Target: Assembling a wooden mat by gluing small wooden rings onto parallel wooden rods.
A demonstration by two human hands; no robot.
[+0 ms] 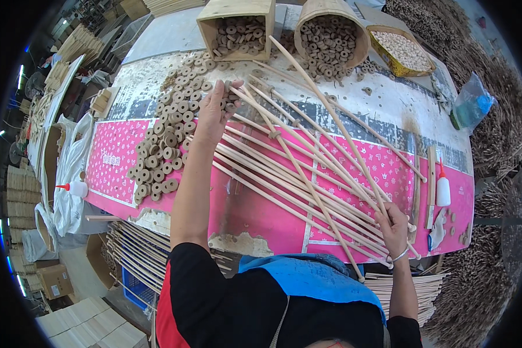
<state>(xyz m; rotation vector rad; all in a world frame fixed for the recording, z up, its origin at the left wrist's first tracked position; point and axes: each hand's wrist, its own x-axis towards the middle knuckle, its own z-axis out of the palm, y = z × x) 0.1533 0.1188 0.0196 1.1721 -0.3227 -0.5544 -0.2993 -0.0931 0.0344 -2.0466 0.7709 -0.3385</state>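
Note:
My left hand (pixel 213 113) is raised over the pile of flat brown wooden rings (pixel 177 127), its fingers curled around a few rings (pixel 228 103). The tip of a pale wooden rod (pixel 261 109) meets these fingers; whether a ring sits on it I cannot tell. At the front right, my right hand (pixel 393 229) is closed around the near ends of a few rods, one of which (pixel 325 101) slants up to the far side. Under them, several more rods (pixel 284 184) lie fanned across the pink patterned sheet (pixel 119 153). One crossing rod carries a ring (pixel 274 134) partway along.
At the back stand a square wooden box (pixel 236 13) and a round wooden tub (pixel 330 8), both tipped and holding rings. Beside them is a yellow tray (pixel 400 71) of pale small pieces. White glue bottles (pixel 442 191) (pixel 78 188) lie at both sides. Rod bundles (pixel 136 255) are stacked below the table.

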